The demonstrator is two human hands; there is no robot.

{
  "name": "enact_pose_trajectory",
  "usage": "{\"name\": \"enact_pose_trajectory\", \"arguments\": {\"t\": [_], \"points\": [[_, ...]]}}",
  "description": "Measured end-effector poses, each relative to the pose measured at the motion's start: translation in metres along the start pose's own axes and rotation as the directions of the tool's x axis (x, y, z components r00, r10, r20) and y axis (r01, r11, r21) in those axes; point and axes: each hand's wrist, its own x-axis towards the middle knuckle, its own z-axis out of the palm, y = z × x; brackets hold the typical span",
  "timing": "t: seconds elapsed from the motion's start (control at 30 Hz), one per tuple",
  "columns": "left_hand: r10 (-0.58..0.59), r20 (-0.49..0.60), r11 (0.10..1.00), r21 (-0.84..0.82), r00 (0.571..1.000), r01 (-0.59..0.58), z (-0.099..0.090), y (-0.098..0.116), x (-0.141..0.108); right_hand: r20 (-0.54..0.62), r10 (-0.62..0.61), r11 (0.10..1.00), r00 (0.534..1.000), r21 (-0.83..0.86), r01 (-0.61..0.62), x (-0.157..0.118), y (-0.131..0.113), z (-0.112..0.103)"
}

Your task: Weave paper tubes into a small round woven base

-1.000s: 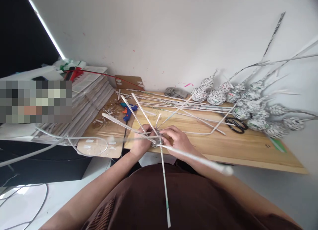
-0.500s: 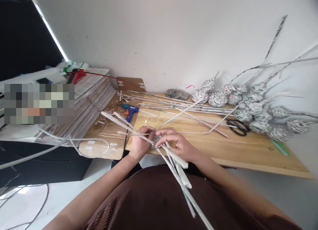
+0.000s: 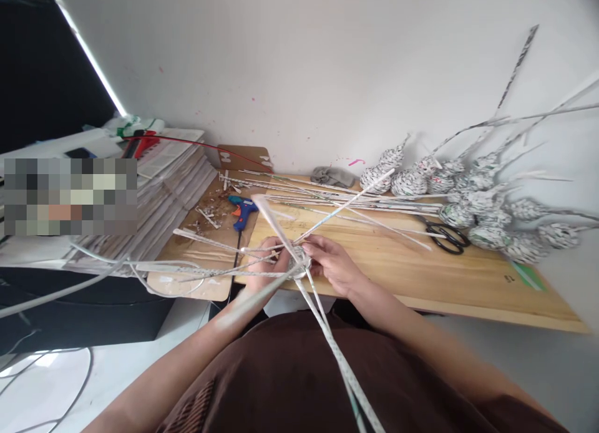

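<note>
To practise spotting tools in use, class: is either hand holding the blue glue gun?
No: the glue gun lies apart from the left hand and right hand, both at the woven paper.

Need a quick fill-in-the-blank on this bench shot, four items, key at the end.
1. The left hand and right hand are at a small woven piece, above a shirt coloured ____.
2. The glue gun has a mainly ____ body.
3. The black-handled cutting tool on the wooden board is a pair of ____.
4. In the picture, the gourd-shaped weaves cluster toward the board's ____ end.

Missing words: brown; blue; scissors; right.
</note>
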Motion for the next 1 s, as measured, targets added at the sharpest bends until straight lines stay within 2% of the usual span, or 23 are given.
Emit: {"name": "enact_pose_trajectory", "arguments": {"t": [0.13,0.3,0.37,0.43,0.53,0.6,0.73,0.8,0.87,0.93,1.0], "points": [[-0.004,-0.023,0.991,-0.134,1.000,0.001,0.002,0.008,-0.003,-0.018,0.089,0.986,0.996,0.140,-0.085,0.006,-0.003,0.011],[-0.014,0.014,0.984,-0.180,1.000,0.016,0.001,0.012,-0.003,-0.054,0.019,0.987,0.998,0.161,-0.010,0.011,0.002,0.014],[-0.023,0.101,0.985,-0.166,0.995,0.039,-0.007,0.014,0.000,-0.074,0.004,0.987,0.997,0.160,0.007,0.012,0.004,0.014],[-0.015,0.252,0.992,-0.118,0.968,0.046,-0.022,0.015,0.004,-0.088,0.003,0.989,0.996,0.149,0.010,0.013,0.004,0.012],[-0.011,0.479,0.999,-0.024,0.878,0.026,-0.048,0.017,0.011,-0.103,-0.014,0.995,0.995,0.095,0.023,0.013,0.003,0.010],[0.032,0.555,0.997,-0.073,0.831,0.010,-0.061,0.018,0.015,-0.102,-0.022,0.999,0.995,0.047,0.027,0.013,0.002,0.010],[-0.052,0.431,0.984,-0.131,0.901,0.119,-0.067,0.019,0.018,-0.101,-0.019,1.000,0.995,-0.003,0.019,0.014,0.001,0.012],[-0.118,0.422,0.965,-0.165,0.899,0.203,-0.063,0.017,0.019,-0.099,-0.019,1.000,0.995,-0.010,0.018,0.014,0.002,0.013],[-0.170,0.448,0.944,-0.183,0.878,0.276,-0.059,0.015,0.020,-0.095,-0.028,0.999,0.995,-0.019,0.026,0.015,0.003,0.014],[-0.184,0.451,0.943,-0.171,0.873,0.287,-0.056,0.014,0.021,-0.087,-0.044,0.999,0.995,-0.030,0.041,0.015,0.004,0.014],[-0.158,0.446,0.960,-0.138,0.881,0.242,-0.055,0.015,0.022,-0.077,-0.061,0.998,0.995,-0.032,0.058,0.015,0.005,0.015]]}}
